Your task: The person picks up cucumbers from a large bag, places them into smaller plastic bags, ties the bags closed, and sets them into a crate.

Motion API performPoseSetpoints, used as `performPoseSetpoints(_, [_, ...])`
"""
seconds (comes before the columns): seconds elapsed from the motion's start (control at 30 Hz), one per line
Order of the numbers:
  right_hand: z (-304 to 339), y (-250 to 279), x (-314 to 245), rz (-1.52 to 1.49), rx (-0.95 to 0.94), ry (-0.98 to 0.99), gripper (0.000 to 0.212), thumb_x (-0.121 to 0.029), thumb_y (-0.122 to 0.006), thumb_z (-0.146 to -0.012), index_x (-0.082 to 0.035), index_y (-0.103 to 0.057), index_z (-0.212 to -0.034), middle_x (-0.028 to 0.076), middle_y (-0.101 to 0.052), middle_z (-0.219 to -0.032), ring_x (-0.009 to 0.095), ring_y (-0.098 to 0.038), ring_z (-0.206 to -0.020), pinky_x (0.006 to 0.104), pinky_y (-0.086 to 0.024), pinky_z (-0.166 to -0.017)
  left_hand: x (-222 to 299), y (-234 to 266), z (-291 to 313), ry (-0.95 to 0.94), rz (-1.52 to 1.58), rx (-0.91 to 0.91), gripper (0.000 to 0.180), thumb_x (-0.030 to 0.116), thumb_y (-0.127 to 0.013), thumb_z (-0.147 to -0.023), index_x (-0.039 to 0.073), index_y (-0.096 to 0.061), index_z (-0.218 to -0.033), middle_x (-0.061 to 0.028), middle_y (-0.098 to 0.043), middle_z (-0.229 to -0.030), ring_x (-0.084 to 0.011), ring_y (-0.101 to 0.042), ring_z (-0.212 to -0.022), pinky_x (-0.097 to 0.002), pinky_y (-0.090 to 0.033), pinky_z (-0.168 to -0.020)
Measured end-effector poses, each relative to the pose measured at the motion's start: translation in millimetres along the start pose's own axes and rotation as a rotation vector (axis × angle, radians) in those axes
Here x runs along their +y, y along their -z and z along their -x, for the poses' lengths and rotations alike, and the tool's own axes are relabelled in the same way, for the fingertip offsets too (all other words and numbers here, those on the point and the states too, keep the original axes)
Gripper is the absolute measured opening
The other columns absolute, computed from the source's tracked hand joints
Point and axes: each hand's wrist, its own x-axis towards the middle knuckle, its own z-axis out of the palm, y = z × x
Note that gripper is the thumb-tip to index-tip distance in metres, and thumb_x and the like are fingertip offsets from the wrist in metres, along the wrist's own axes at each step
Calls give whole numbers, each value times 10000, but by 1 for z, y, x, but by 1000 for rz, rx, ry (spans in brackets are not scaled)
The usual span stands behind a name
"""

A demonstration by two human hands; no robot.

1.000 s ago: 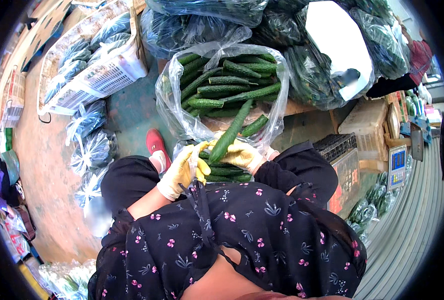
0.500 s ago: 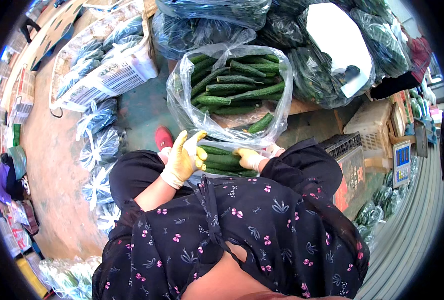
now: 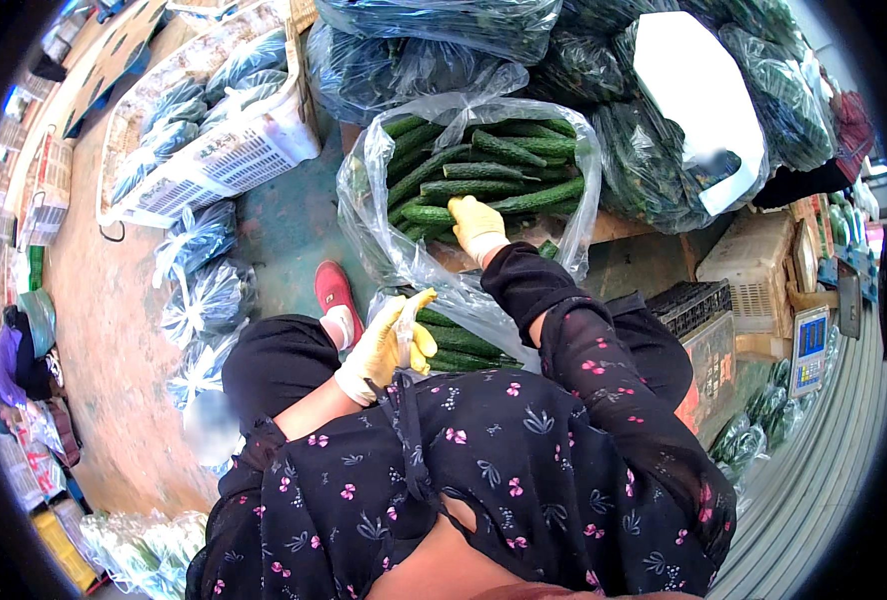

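Observation:
A large clear plastic bag [image 3: 359, 190] lies wide open in front of me, filled with long green cucumbers [image 3: 479, 188]. My right hand [image 3: 477, 228], in a yellow glove, reaches into it with its fingers closed on the end of a cucumber [image 3: 428, 214] near the bag's front. Between my knees sits a smaller clear bag [image 3: 504, 318] with several cucumbers [image 3: 459, 340] lying side by side. My left hand [image 3: 389, 345], also in a yellow glove, grips this smaller bag's left edge, thumb and fingers curled around the film. The right sleeve covers part of both bags.
Filled bags [image 3: 199, 300] line the floor at my left, beside a white crate [image 3: 234, 160] of bagged produce. More cucumber bags [image 3: 424, 70] are piled at the back, with a white foam board [image 3: 699, 90] on them. A scale display [image 3: 810, 345] and a black crate [image 3: 699, 305] stand right.
My right hand has left the cucumbers in the smaller bag and moved forward into the large bag, onto a cucumber. My left hand stays at the smaller bag's edge.

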Motion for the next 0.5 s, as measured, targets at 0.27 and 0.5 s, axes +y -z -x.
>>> performPoseSetpoints(0.27, [74, -15, 50, -200, -314, 0, 490, -251, -753, -738, -76, -645, -1183, 167, -638, -1118, 316, -608, -1065, 415, -487, -910, 0, -6, 5, 60, 69, 24, 648, 552, -491, -966, 175, -397, -1484, -128, -669, -786, -206, -636, -601, -318, -536, -587])
performPoseSetpoints(0.5, [28, -51, 107, -2111, 45, -1058, 611, -456, -724, -862, -78, -514, -1293, 160, -551, -1301, 325, -540, -1153, 485, -487, -946, -1, -4, 1, 64, 41, 11, 665, 564, -486, -964, 160, -395, -1484, -127, -676, -806, -202, -643, -607, -307, -541, -586])
